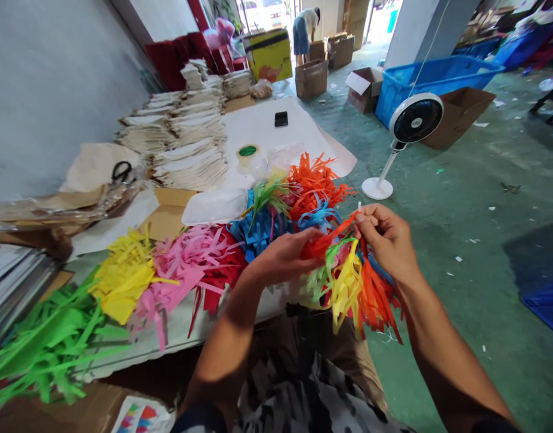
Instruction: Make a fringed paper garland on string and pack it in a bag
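Head camera, and I watched the right hand (pixel 387 237) pinch a white stick (pixel 359 205) right of centre; the blurred left hand (pixel 281 255) gripped an orange tassel (pixel 320 245), yellow fringe (pixel 347 281) dangling below!

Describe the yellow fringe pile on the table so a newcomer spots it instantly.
Start at the grey wall and the long table beside it. Along the near edge, to the left of the person's left hand, lies a row of fringe piles. Between the green pile and pink pile sits the yellow pile, the row's only mostly yellow one.
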Demonstrator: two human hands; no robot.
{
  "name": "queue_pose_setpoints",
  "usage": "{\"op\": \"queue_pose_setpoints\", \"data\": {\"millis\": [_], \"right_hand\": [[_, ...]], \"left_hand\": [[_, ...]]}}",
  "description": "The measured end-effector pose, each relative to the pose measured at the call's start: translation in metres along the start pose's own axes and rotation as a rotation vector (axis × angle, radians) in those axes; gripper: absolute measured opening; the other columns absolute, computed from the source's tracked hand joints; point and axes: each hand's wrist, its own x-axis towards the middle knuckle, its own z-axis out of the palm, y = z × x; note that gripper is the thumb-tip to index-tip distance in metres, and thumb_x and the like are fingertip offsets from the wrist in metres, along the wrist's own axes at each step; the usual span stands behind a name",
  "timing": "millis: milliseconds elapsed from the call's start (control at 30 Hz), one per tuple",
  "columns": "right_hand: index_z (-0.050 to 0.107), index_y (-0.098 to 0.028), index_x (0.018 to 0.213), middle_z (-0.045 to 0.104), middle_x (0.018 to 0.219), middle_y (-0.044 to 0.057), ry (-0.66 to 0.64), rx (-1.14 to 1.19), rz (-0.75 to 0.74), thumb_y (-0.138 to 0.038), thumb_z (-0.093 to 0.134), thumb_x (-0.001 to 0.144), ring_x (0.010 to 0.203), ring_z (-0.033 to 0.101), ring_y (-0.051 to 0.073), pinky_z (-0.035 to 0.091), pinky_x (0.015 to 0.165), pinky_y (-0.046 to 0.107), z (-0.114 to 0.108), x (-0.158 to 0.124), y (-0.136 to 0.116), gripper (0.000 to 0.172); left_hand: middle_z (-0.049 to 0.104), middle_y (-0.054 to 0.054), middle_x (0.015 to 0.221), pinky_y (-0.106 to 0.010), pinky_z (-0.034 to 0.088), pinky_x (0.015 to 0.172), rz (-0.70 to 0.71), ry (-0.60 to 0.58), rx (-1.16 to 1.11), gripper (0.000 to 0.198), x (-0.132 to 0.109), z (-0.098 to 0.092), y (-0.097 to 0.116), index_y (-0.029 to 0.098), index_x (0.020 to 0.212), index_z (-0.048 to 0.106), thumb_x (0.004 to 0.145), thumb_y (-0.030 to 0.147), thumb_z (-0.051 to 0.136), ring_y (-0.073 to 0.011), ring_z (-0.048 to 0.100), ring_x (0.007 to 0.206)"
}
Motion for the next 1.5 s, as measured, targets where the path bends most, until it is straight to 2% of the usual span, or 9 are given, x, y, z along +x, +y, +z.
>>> {"op": "queue_pose_setpoints", "data": {"millis": [67,133,200,267,433,767,933,1367,1500], "right_hand": [[0.066,-0.023,0.095,0.058,0.069,-0.004,0.012,-0.011,0.01,-0.043,0.064,0.104,0.058,0.046,0.011,0.034,0.059,0.03,-0.001,0.0,0.0,0.022],[0.066,-0.023,0.096,0.058,0.069,-0.004,0.012,-0.016,0.024,-0.043,0.064,0.104,0.059,0.047,0.011,0.035,0.059,0.03,0.0,-0.002,-0.001,0.022],[0.065,-0.023,0.096,0.059,0.069,-0.004,-0.005,-0.022,0.036,-0.044,0.064,0.104,0.059,0.047,0.011,0.035,0.059,0.03,0.002,-0.003,-0.004,0.023],[0.065,-0.023,0.095,0.058,0.068,-0.004,-0.025,-0.038,0.041,-0.045,0.063,0.104,0.057,0.045,0.011,0.034,0.057,0.03,0.004,-0.004,-0.005,0.024],[0.065,-0.023,0.094,0.058,0.068,-0.004,-0.054,-0.021,0.064,-0.047,0.065,0.103,0.056,0.045,0.01,0.033,0.056,0.029,0.003,-0.005,0.0,0.026],[0.066,-0.021,0.095,0.058,0.066,-0.005,-0.055,-0.015,0.097,-0.049,0.065,0.102,0.054,0.045,0.01,0.033,0.054,0.027,0.008,-0.006,0.003,0.029],[0.068,-0.022,0.116,0.059,0.067,-0.005,-0.155,0.071,0.145,-0.05,0.067,0.1,0.054,0.046,0.011,0.033,0.053,0.026,0.004,-0.007,0.006,0.032],[0.068,-0.022,0.103,0.06,0.067,-0.005,-0.207,0.034,0.13,-0.05,0.064,0.103,0.055,0.044,0.01,0.033,0.054,0.025,0.005,-0.008,0.005,0.028],[0.068,-0.022,0.103,0.06,0.067,-0.004,-0.225,0.023,0.123,-0.053,0.063,0.103,0.056,0.046,0.011,0.034,0.054,0.026,0.005,-0.007,0.005,0.032]], "left_hand": [[0.069,0.0,0.076,-0.028,0.044,0.066,-0.043,0.003,0.281,0.034,-0.009,-0.007,0.008,0.021,0.105,0.075,0.088,0.051,0.078,-0.0171,0.063,0.069],[0.077,-0.005,0.094,-0.033,0.05,0.078,-0.038,0.185,0.438,0.036,-0.008,-0.003,0.018,0.022,0.107,0.076,0.09,0.053,0.077,-0.0236,0.07,0.087],[0.079,-0.008,0.115,-0.037,0.052,0.093,0.04,0.409,0.451,0.033,0.002,0.008,0.026,0.023,0.119,0.073,0.093,0.042,0.077,-0.0265,0.071,0.108],[0.079,-0.007,0.119,-0.037,0.052,0.1,0.134,0.505,0.377,0.03,0.017,0.023,0.031,0.023,0.121,0.071,0.092,0.026,0.077,-0.0242,0.071,0.113],[0.082,-0.001,0.098,-0.028,0.055,0.08,0.135,0.544,0.104,0.015,0.04,0.046,0.021,0.024,0.101,0.072,0.092,0.013,0.07,-0.0169,0.077,0.088],[0.08,-0.001,0.092,-0.028,0.052,0.077,0.087,0.606,0.048,0.008,0.035,0.063,0.005,0.024,0.097,0.072,0.091,0.02,0.07,-0.0172,0.074,0.084],[0.079,-0.002,0.091,-0.027,0.053,0.077,0.056,0.551,-0.298,0.006,0.034,0.063,0.001,0.021,0.093,0.074,0.088,0.025,0.073,-0.0168,0.073,0.082],[0.071,-0.001,0.083,-0.025,0.051,0.072,0.008,0.52,-0.696,0.019,0.035,0.058,-0.004,0.017,0.085,0.072,0.081,0.033,0.082,-0.012,0.065,0.073],[0.067,0.001,0.08,-0.023,0.045,0.066,-0.048,0.433,-0.867,0.027,0.034,0.052,-0.005,0.017,0.085,0.07,0.08,0.039,0.085,-0.0094,0.059,0.068]]}}
